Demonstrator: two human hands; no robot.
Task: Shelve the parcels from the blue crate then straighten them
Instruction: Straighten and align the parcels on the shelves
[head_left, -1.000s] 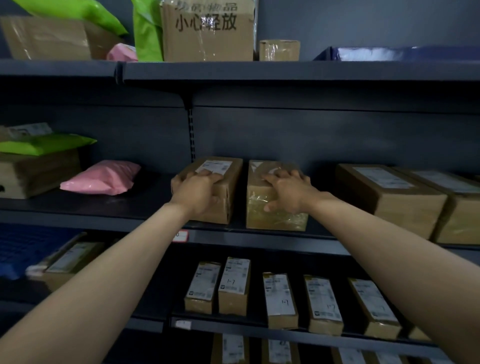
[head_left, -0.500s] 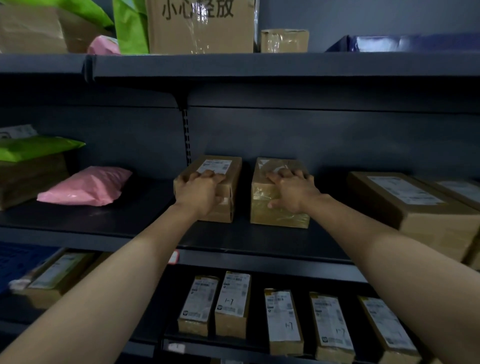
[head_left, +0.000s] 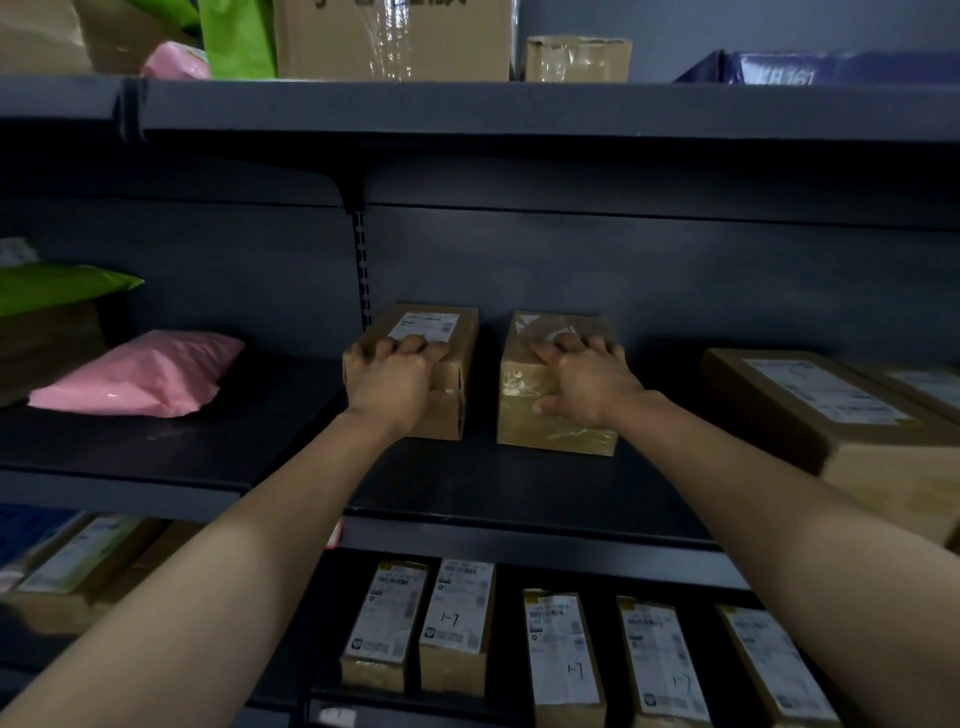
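Two small brown parcels stand side by side at the back of the dark middle shelf (head_left: 519, 493). The left parcel (head_left: 460, 332) carries a white label on top. The right parcel (head_left: 553, 436) is wrapped in glossy clear tape. My left hand (head_left: 397, 382) grips the left parcel's front top edge, fingers bent over the top. My right hand (head_left: 584, 382) holds the right parcel the same way, fingers lying on top and thumb on the front face. A narrow gap separates the two parcels.
A pink mailer (head_left: 140, 374) lies to the left on the same shelf, with a green mailer (head_left: 57, 286) on a box beyond it. Large labelled boxes (head_left: 831, 410) fill the right side. Several labelled parcels (head_left: 457, 623) line the shelf below. More boxes sit above.
Both hands have pushed the two parcels back from the shelf's front edge toward the rear wall. The view has shifted closer and slightly upward.
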